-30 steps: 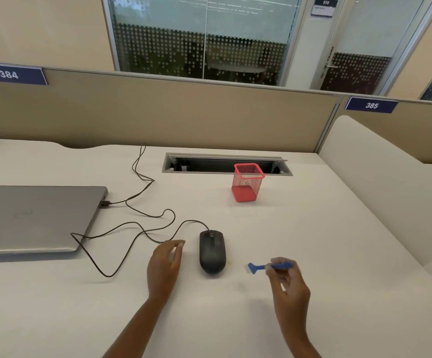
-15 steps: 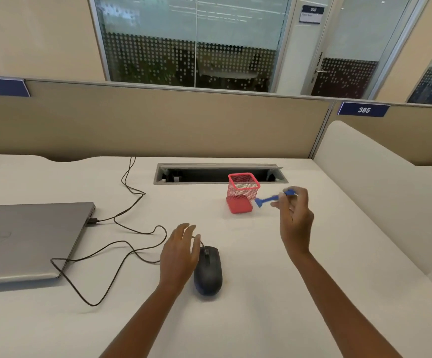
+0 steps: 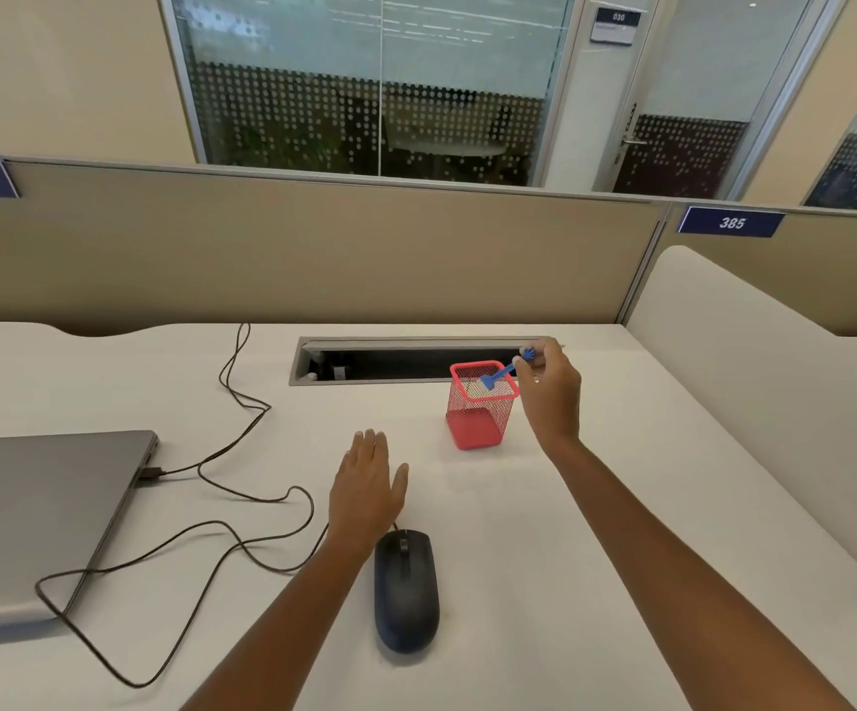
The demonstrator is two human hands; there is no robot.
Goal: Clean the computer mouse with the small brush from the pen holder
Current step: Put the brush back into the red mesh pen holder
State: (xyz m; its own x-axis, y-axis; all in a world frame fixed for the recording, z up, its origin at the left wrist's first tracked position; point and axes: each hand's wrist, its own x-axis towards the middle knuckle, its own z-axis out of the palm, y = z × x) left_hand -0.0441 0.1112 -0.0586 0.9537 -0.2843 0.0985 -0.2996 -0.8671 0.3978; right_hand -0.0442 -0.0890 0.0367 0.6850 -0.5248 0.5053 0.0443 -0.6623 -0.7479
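A black wired computer mouse [image 3: 406,590] lies on the white desk near me. My left hand [image 3: 367,487] hovers flat just beyond and left of it, fingers apart, holding nothing. The red mesh pen holder [image 3: 477,410] stands farther back on the desk. My right hand [image 3: 552,397] is at its right rim, pinching the handle of the small blue brush [image 3: 503,374]. The brush head points down-left over the holder's opening.
A closed grey laptop [image 3: 42,515] sits at the left, with the mouse's black cable [image 3: 242,454] looping across the desk to it. A cable tray slot [image 3: 395,361] lies behind the holder. A beige partition [image 3: 313,248] closes the back; a white divider [image 3: 754,382] stands at the right.
My right hand carried the brush from beside the mouse away to the pen holder's opening. My left hand let go of the mouse's side and moved forward, opening flat.
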